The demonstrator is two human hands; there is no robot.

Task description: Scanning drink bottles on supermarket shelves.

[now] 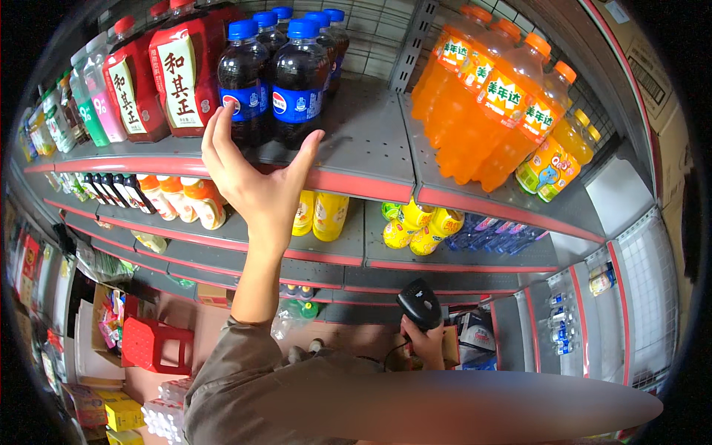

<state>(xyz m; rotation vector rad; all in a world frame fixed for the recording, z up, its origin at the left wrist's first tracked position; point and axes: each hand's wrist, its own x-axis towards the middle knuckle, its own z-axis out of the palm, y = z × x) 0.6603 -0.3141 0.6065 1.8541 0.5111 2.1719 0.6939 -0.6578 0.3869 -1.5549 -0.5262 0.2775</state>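
My left hand [256, 183] is raised at the edge of the upper metal shelf [356, 161], thumb and fingers spread wide. Just behind it stand two front cola bottles with blue caps [298, 83], and more of the same stand behind them. The fingertips overlap the left front bottle in the picture; whether they touch it I cannot tell. Low at the right, my right hand [425, 342] grips a black handheld barcode scanner [421, 305] with a cable hanging from it.
Red-capped tea bottles [181, 78] stand left of the cola, orange soda bottles [489, 100] to the right. Lower shelves hold yellow bottles [331, 217] and others. A red plastic stool [150, 345] and cartons [125, 409] are on the floor at the left.
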